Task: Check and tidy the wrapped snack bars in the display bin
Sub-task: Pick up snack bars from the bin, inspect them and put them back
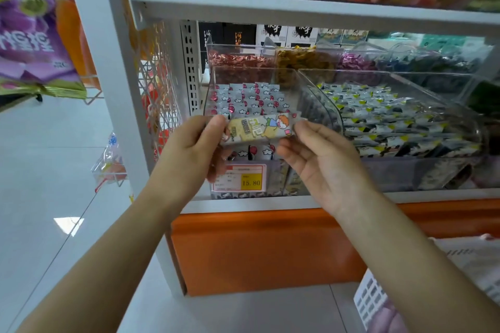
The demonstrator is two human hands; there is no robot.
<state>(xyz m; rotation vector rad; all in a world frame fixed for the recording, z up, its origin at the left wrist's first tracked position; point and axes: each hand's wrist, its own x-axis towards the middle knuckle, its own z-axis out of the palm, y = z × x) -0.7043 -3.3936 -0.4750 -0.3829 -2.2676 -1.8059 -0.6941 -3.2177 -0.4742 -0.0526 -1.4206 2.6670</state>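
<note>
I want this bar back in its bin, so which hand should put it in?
Left, probably. The left hand curls round one end of the bar, right in front of the clear bin; the right hand only pinches the other end, fingers mostly open.

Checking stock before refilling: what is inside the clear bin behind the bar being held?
Inside the clear bin lie rows of wrapped bars in cloud-print wrappers. The held bar, pinched by the left hand and right hand, covers the front rows.

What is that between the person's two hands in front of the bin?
One wrapped snack bar, held crosswise between the left hand and right hand, each pinching an end; the head view shows it.
</note>
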